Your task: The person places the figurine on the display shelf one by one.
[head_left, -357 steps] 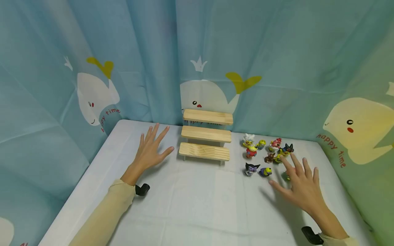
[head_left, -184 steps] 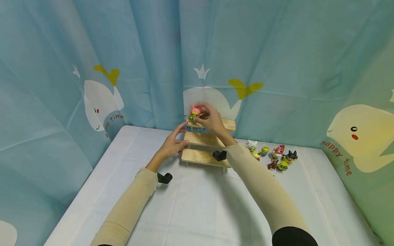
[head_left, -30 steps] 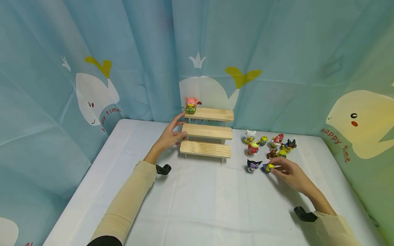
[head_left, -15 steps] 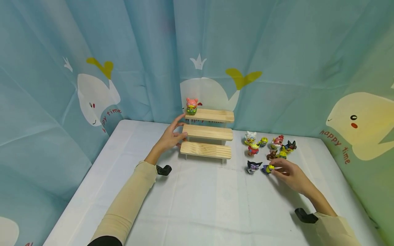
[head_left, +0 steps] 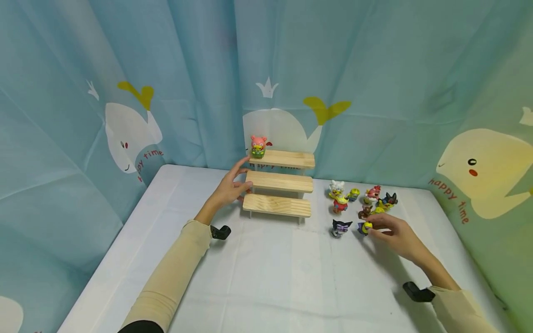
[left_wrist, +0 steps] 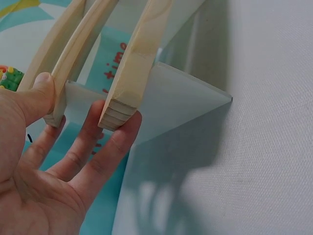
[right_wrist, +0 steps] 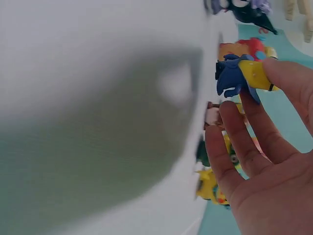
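Observation:
My left hand (head_left: 230, 188) grips the left end of a three-tier wooden display stand (head_left: 279, 181). In the left wrist view its thumb rests on one board and the fingertips touch the board ends (left_wrist: 117, 110). On the top tier's left end sits a pink-and-green figurine (head_left: 258, 147). My right hand (head_left: 395, 234) pinches a small yellow-and-blue minion figurine (right_wrist: 242, 76) between thumb and finger, the other fingers spread. The minion hangs close over the white table. Just left of it stands a black-eared figurine (head_left: 341, 228).
Several figurines cluster behind the right hand: a white-haired one (head_left: 336, 188), a red-and-yellow one (head_left: 340, 204), a brown one (head_left: 365, 212) and a black-eared yellow one (head_left: 389, 200). A blue whale-print curtain (head_left: 200, 92) surrounds the white table (head_left: 258, 277) at the back and sides.
Earlier, both hands were spread over the table; then the right set the pink figurine on the top tier. Since then it has taken hold of the minion and shifted it slightly right.

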Available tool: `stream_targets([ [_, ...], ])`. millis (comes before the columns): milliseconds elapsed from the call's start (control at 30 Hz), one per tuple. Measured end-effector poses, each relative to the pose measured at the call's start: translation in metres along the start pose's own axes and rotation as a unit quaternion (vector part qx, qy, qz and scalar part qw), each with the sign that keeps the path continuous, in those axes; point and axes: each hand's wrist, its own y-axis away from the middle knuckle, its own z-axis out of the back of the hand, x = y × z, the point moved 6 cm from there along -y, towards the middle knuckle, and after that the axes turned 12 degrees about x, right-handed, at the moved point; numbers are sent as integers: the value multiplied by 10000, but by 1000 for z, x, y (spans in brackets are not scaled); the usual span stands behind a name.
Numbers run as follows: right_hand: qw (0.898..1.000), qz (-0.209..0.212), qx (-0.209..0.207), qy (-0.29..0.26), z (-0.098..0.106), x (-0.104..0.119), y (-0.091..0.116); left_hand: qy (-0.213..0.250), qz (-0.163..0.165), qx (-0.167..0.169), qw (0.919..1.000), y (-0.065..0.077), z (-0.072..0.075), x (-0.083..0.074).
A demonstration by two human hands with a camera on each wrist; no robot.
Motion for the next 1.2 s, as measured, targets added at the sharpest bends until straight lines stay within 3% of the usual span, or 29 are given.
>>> stream_targets([
  [433, 9982, -23, -570, -184, 25, 25, -9, 28, 11, 65, 10000, -3, 1, 1],
  [667, 9908, -19, -1154, -708, 39, 33, -13, -62, 20, -3, 10000, 0, 1, 1],
  [833, 9862, -200, -1456, -762, 48, 37, -16, -99, 21, -17, 9999, 0, 0, 2],
  [1200, 9841, -164, -1514, -914, 50, 49, -29, -91, 100, -38, 9999, 1, 0, 2],
])
